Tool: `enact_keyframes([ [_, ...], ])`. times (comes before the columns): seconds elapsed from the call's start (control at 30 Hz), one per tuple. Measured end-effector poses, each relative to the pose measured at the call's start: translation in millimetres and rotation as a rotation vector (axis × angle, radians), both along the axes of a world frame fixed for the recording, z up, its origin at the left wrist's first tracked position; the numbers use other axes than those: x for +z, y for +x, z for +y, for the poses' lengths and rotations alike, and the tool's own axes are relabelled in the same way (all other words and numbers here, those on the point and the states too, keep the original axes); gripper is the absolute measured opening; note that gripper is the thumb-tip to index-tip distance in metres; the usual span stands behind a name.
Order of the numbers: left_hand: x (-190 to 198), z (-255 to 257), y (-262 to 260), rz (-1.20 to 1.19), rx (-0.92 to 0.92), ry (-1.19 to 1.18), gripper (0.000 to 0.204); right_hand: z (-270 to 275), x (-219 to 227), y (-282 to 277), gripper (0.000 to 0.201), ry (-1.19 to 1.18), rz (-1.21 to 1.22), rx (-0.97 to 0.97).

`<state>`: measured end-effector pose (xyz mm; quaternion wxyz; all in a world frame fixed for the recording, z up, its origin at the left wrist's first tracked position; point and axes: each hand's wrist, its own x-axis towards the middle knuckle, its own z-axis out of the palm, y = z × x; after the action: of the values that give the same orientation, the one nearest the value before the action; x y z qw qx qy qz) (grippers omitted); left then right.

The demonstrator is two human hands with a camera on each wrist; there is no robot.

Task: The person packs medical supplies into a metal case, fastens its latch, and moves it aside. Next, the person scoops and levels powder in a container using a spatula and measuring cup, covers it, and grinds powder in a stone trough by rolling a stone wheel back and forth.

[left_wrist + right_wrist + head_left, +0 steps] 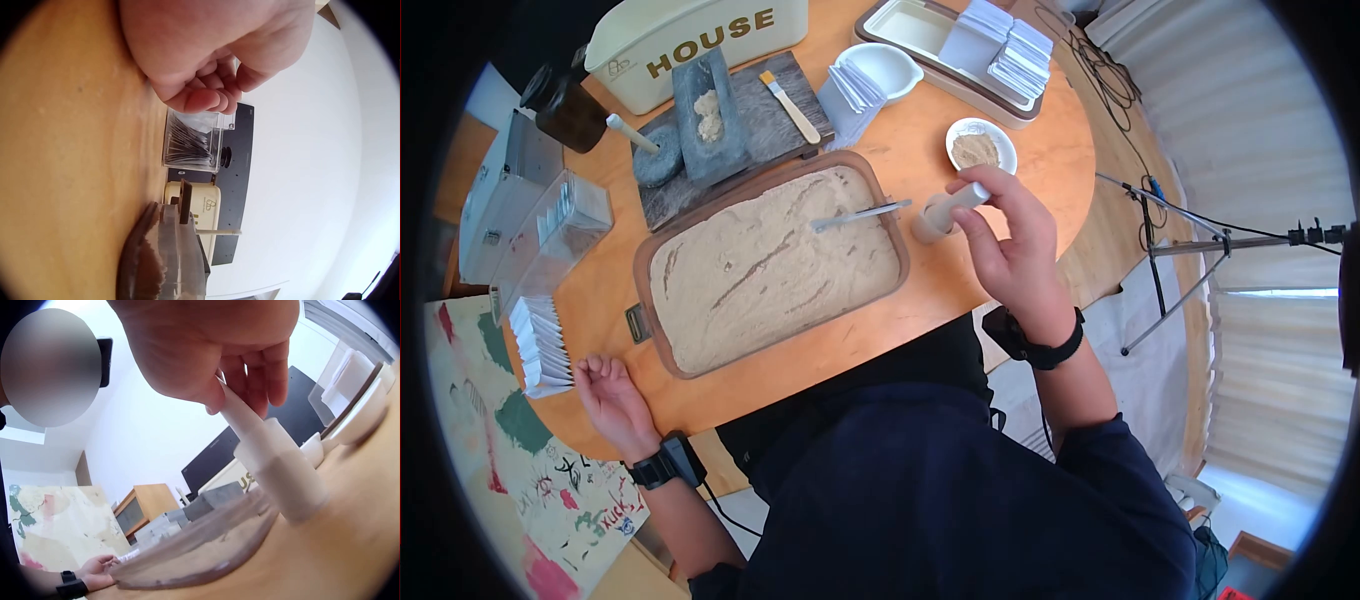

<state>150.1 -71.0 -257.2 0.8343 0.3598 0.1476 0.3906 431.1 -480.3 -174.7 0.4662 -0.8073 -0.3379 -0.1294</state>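
Observation:
My right hand (1015,240) pinches a white rod (970,195) between thumb and fingers, its lower end inside a small translucent cup (933,222) standing on the table. The right wrist view shows the rod (240,419) slanting into the cup (289,478), which holds beige matter. To the cup's left lies a tray of beige powder (740,280), a metal tool (855,215) resting across its right part. My left hand (618,405) rests at the table edge with fingers loosely curled, holding nothing, beside folded white papers (541,345).
A bowl of powder (976,150) stands behind the cup. Farther back are a stone board (775,125) with a brush (790,107), a white dish (890,70), a cream bin (690,50) and a box (915,30) with white papers. A dark jar (570,110) stands at the left.

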Motion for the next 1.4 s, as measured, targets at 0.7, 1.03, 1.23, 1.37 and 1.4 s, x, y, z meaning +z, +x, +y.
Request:
enact_keyframes([
  [0.7, 2.2, -2.6, -0.6, 0.004, 0.021, -0.01, 0.014, 1.6, -1.3, -1.2, 0.032, -0.046, -0.025, -0.021],
  [1.03, 0.1, -0.2, 0.6, 0.007, 0.025, 0.003, 0.014, -0.3, 0.7, -3.1, 0.03, -0.058, -0.049, -0.039],
  [1.23, -0.8, 0.3, 0.0, -0.01, 0.011, -0.01, 0.014, 4.4, 0.2, -5.0, 0.028, -0.006, 0.025, -0.038],
  [1.37, 1.9, -3.5, -0.2, 0.005, 0.036, -0.01, 0.014, 3.0, 0.3, -2.6, 0.029, 0.027, -0.047, -0.075],
  [1.4, 0.9, -2.1, -0.4, 0.007, 0.038, -0.009, 0.014, 4.5, -1.5, -2.5, 0.029, 0.011, -0.011, -0.049],
])
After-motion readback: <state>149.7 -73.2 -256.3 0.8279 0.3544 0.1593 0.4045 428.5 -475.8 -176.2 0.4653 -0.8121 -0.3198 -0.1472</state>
